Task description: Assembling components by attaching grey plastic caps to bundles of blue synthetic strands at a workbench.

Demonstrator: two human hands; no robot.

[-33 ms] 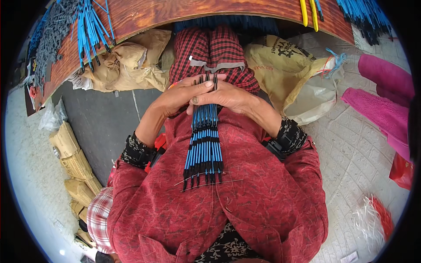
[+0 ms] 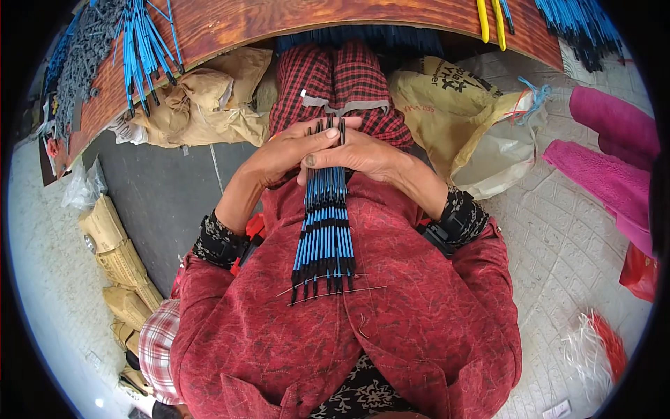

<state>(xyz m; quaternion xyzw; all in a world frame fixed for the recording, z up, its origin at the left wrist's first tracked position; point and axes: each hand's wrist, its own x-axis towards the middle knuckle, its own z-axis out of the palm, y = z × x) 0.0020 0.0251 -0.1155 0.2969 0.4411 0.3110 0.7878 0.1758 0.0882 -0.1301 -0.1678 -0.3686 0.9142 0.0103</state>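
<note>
A flat bundle of slim blue rods with black ends and black bands (image 2: 323, 241) lies over my lap and the front of my red jacket, its near ends fanned out a little. Thin wires (image 2: 338, 295) cross those near ends. My left hand (image 2: 289, 150) and my right hand (image 2: 373, 150) meet over the far end, closed round it, thumbs on top and close together. Several black tips poke out past the thumbs. Most of the fingers are hidden beneath the rods.
A wooden table (image 2: 258, 17) curves across the far side, with loose blue rods (image 2: 143, 49), grey pieces (image 2: 87, 56) and yellow handles (image 2: 492, 21). Sacks (image 2: 453, 112) lie below it. On the right are pink cloth (image 2: 604, 171) and red-and-white strings (image 2: 597, 349); cardboard bundles (image 2: 115, 244) line the left.
</note>
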